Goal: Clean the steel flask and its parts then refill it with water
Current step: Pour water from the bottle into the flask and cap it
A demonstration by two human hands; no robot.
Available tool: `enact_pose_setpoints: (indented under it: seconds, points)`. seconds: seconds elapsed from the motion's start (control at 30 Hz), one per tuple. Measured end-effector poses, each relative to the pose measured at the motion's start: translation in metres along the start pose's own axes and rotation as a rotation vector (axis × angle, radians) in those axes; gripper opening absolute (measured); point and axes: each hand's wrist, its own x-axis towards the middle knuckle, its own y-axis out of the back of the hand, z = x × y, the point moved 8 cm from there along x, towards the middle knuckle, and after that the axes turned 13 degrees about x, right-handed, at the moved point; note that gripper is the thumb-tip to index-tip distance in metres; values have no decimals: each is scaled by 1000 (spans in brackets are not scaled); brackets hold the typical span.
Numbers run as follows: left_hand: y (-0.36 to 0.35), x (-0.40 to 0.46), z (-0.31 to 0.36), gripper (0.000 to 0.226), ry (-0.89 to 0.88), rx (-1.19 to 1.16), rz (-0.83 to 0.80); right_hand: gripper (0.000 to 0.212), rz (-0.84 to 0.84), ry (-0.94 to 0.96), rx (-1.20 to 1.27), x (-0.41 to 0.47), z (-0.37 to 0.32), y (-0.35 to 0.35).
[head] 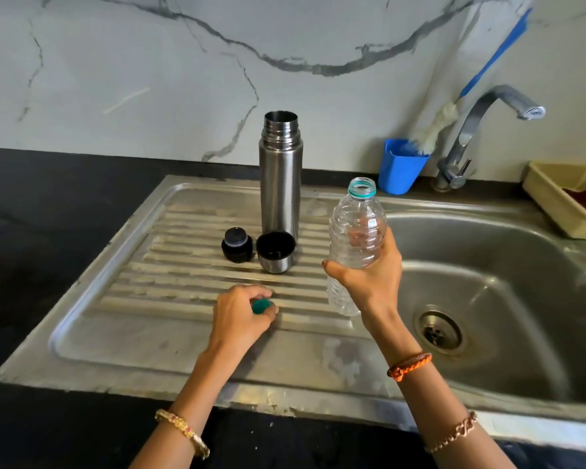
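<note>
Bright, even light; soft shadows; wide-angle edge warp.

- The green cap (261,306) is mostly covered by the curled fingers of the left hand (242,316); only a small patch of it shows.
- The lower middle of the plastic bottle (356,228) is hidden behind the right hand (366,275); whether any water is inside cannot be told.
- The foot of the steel flask (280,184) is hidden behind the steel cup (275,252).
- The inside of the flask is dark, so its contents cannot be told.
- The beige tray (555,201) is cut off by the right edge; the dark red thing in it cannot be identified.
- The blue brush handle (494,52) is blurred.
- Both forearms run out of the bottom edge.
</note>
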Motion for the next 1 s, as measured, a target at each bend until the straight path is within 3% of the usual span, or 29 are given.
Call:
enact_pose_setpoints:
  seconds: [0.1, 0.23, 0.43, 0.53, 0.83, 1.0]
  points:
    - [11, 16, 24, 9, 65, -332, -9, 63, 12, 0, -5, 5, -2, 16]
    - [41, 30, 92, 14, 72, -1045, -94, 63, -1, -14, -37, 10, -8, 37]
    - [67, 44, 162, 21, 34, -1458, 31, 66, -58, 17, -175, 13, -18, 51]
    - [63, 44, 172, 20, -29, -1475, 86, 69, -42, 55, -250, 10, -20, 54]
    - [61, 41, 187, 23, -341, -1149, 161, 72, 26, 92, -359, 13, -31, 65]
    - [58, 45, 190, 23, -354, -1070, 68, 74, 22, 73, -421, 12, -29, 62]
